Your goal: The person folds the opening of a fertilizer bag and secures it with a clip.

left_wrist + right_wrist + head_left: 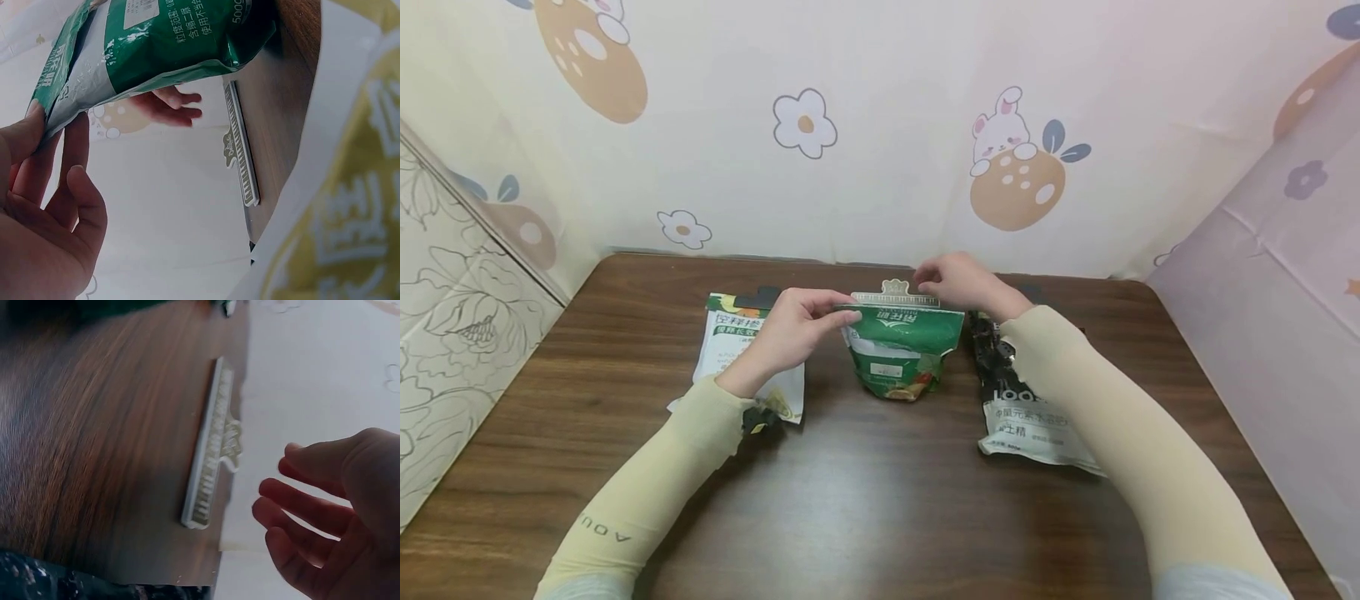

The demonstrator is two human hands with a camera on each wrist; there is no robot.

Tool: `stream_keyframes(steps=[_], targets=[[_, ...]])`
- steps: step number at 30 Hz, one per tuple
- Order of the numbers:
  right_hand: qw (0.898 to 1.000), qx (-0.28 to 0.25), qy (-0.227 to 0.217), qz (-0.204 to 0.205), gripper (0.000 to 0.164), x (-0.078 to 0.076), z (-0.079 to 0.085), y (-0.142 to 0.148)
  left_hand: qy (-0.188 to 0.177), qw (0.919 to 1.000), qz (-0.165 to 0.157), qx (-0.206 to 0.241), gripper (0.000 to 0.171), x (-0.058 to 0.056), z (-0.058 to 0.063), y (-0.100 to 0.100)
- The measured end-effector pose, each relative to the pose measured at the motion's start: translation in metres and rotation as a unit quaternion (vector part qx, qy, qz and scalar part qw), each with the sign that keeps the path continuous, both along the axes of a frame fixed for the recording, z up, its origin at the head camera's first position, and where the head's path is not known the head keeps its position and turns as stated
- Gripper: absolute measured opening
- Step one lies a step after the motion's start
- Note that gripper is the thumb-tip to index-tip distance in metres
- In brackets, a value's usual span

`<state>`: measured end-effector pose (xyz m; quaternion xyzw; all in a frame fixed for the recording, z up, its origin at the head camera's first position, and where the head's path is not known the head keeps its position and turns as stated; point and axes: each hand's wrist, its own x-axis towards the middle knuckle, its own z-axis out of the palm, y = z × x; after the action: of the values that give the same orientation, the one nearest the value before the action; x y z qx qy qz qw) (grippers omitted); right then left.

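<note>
A green and silver pouch (898,354) stands near the middle of the table, its folded top edge turned towards the head camera. My left hand (797,329) pinches the top left corner of this pouch between thumb and fingers; the left wrist view shows the pinched edge of the pouch (94,81) close up. Behind the pouch lies a long sealing clip (210,450) with ruler-like marks and a shaped tab, close to the table's back edge. Near the clip's right end, my right hand (962,282) hovers with loosely bent fingers, apart from it and holding nothing.
To the left lies a white and yellow pouch (726,337) with a dark clip (758,298) at its top, partly under my left forearm. A black and white pouch (1030,429) lies to the right, partly hidden by my right arm. A patterned curtain (887,192) rises behind the table.
</note>
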<state>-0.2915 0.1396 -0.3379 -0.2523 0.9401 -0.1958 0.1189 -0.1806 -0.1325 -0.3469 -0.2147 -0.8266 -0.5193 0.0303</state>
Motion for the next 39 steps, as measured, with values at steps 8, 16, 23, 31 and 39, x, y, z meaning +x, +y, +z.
stream_keyframes(steps=[8, 16, 23, 31, 39], targets=[[0.999, 0.022, 0.013, 0.028, 0.039, -0.011, -0.013, -0.016, -0.004, 1.0000, -0.002, 0.003, 0.016, 0.000, -0.001, 0.000], [0.999, 0.043, 0.025, 0.006, 0.035, -0.010, -0.019, -0.033, 0.004, 1.0000, -0.001, -0.002, 0.015, -0.001, -0.002, -0.001], [0.998, 0.043, 0.025, -0.040, 0.035, -0.010, -0.025, -0.036, -0.006, 1.0000, 0.004, 0.000, 0.017, -0.001, -0.003, 0.001], [0.996, 0.021, -0.031, -0.081, 0.020, -0.012, -0.031, -0.032, -0.023, 0.9997, 0.005, 0.002, 0.020, 0.001, 0.000, 0.002], [0.995, -0.004, -0.049, -0.089, 0.013, -0.010, -0.029, -0.032, -0.024, 0.9997, 0.002, 0.003, 0.017, -0.001, -0.001, 0.000]])
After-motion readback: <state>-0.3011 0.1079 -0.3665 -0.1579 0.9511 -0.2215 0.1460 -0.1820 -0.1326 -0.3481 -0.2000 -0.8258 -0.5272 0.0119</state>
